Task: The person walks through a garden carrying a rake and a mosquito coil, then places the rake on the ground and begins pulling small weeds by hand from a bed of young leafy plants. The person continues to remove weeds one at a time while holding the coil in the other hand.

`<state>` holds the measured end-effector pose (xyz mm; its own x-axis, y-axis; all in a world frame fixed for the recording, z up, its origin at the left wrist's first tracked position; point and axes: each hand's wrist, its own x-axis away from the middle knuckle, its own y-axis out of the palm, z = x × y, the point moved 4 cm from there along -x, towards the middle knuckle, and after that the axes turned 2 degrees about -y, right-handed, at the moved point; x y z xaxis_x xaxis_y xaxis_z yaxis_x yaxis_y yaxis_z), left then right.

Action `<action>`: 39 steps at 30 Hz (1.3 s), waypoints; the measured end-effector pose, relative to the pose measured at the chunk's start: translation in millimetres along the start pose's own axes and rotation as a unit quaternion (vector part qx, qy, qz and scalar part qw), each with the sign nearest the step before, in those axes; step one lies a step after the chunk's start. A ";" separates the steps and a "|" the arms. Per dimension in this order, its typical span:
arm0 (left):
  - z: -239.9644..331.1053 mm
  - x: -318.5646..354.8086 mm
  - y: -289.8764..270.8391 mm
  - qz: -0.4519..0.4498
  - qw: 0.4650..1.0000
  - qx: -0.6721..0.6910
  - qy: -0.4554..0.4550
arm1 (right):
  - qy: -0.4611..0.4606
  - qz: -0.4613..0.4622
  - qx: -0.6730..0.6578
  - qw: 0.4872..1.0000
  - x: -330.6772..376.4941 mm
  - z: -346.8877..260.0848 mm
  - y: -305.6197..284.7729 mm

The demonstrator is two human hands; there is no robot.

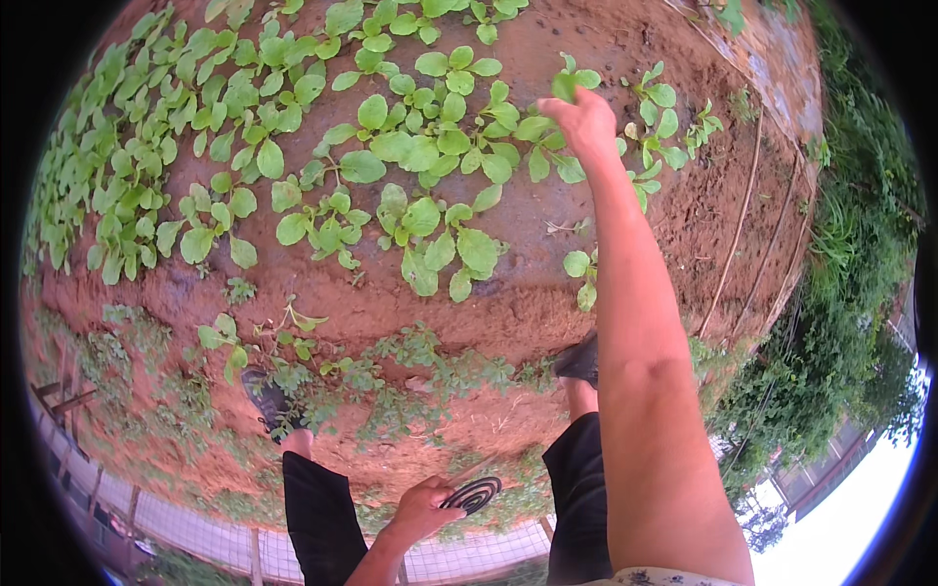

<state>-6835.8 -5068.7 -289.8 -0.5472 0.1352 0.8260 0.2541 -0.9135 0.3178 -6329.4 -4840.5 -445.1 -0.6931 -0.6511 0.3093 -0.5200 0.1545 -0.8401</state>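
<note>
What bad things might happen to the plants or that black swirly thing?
A leaf might tear if the right hand, which is right at it, tugs hard. The black spiral coil looks thin, so it could snap if the left hand squeezes or drops it. The left shoe is close beside a small leafy plant, so a careless step might squash it.

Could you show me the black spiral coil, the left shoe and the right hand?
Black spiral coil (473, 496): head view, middle of rings.
Left shoe (261, 393): head view, its dark upper.
Right hand (589, 124): head view, back of hand.
</note>
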 end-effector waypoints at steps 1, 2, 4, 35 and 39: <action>-1.1 3.0 -0.9 -0.006 1.000 0.011 -0.026 | 0.027 -0.096 0.077 0.992 4.9 -24.6 1.9; -3.6 6.2 -0.7 -0.012 0.998 0.023 -0.052 | 0.011 -0.118 0.147 0.982 6.7 -35.7 13.3; -5.8 5.8 -0.6 -0.016 0.998 0.019 -0.052 | -0.021 -0.148 0.291 0.945 2.6 -48.3 24.3; -0.7 2.6 -2.2 0.008 1.000 -0.008 0.010 | 0.016 -0.111 -0.144 0.983 72.7 -21.9 39.7; -3.9 7.6 -1.6 0.015 1.000 -0.009 -0.002 | -0.091 -0.108 0.182 0.973 68.6 -74.3 57.9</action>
<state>-6843.4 -5067.7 -285.9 -0.5357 0.1097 0.8372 0.2557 -0.9239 0.2847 -6444.1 -4821.0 -439.5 -0.4695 -0.7657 0.4395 -0.4092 -0.2524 -0.8768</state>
